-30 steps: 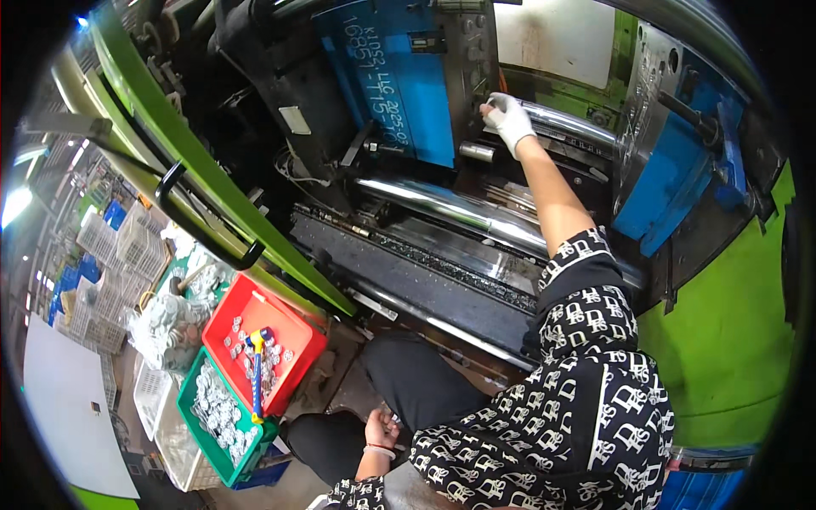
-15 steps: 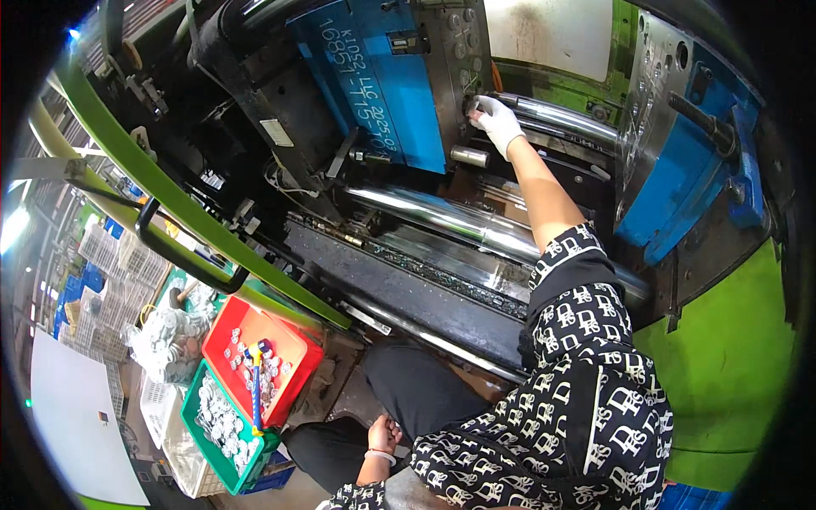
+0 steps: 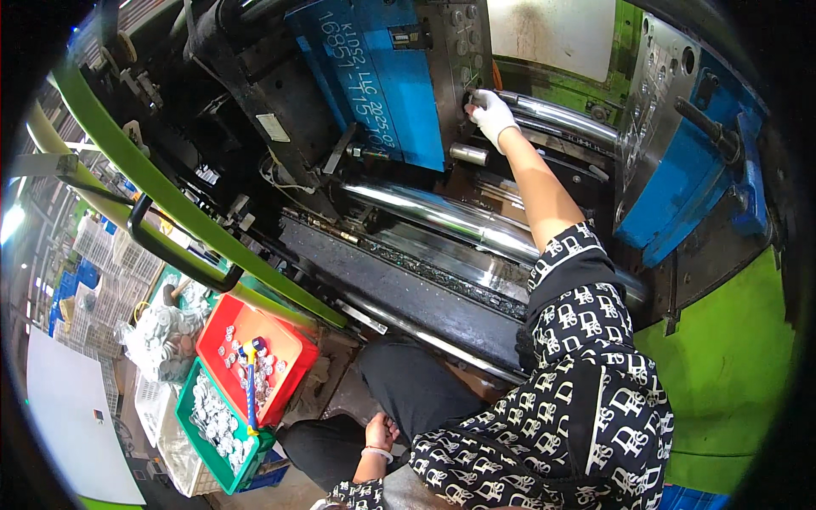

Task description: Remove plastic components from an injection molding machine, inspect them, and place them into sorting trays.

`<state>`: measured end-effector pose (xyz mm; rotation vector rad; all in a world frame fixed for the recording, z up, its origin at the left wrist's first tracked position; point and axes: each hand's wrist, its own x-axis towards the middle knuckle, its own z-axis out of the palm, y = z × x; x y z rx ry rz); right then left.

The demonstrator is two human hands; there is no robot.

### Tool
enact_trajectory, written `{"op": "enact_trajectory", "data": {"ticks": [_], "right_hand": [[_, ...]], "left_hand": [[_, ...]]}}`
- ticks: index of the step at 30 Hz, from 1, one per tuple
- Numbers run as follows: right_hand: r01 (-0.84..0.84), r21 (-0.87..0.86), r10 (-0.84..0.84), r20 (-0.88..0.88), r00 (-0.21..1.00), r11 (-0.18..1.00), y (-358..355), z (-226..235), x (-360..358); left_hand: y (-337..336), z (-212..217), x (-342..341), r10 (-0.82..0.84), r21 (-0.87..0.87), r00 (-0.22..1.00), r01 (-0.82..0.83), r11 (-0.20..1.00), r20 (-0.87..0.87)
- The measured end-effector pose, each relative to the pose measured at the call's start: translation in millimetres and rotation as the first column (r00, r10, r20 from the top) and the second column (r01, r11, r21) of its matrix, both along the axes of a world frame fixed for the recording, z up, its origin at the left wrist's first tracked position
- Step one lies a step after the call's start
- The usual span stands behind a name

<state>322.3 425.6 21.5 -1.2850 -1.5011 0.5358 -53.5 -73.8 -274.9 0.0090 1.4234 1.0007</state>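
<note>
Fingers [image 3: 472,110] of gloved right hand [image 3: 493,119], head view: bent at edge of steel plate [image 3: 444,85], on right side of blue block [image 3: 365,85]; cannot tell if grasping anything. Left hand [image 3: 381,432]: curled beside knee [image 3: 395,365], grip unclear. Best done lightly, eyes on fingers, forearm [image 3: 544,191] clear of shiny bar [image 3: 442,217].
</note>
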Motion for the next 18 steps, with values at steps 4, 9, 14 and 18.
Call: {"op": "enact_trajectory", "data": {"ticks": [4, 9, 14, 18], "right_hand": [[0.176, 0.066, -0.173, -0.039, 0.984, 0.982, -10.5, 1.7, -12.6], [0.261, 0.103, -0.261, -0.019, 0.965, 0.960, -15.8, 1.0, -18.3], [0.313, 0.250, -0.353, 0.130, 0.927, 0.916, -11.6, -0.1, -18.8], [0.326, 0.228, -0.360, 0.127, 0.924, 0.917, -5.9, -1.9, -18.7]], "left_hand": [[0.1, -0.1, 0.4, -0.009, 0.015, 1.000, 0.009, 1.000, -0.006], [-0.3, -2.6, -0.7, -0.011, 0.027, 0.999, 0.009, 1.000, 0.043], [-0.9, -6.2, -2.0, -0.026, 0.037, 0.998, 0.024, 0.999, 0.051], [0.3, -11.7, -1.5, -0.031, 0.036, 0.998, 0.029, 0.999, 0.057]]}}
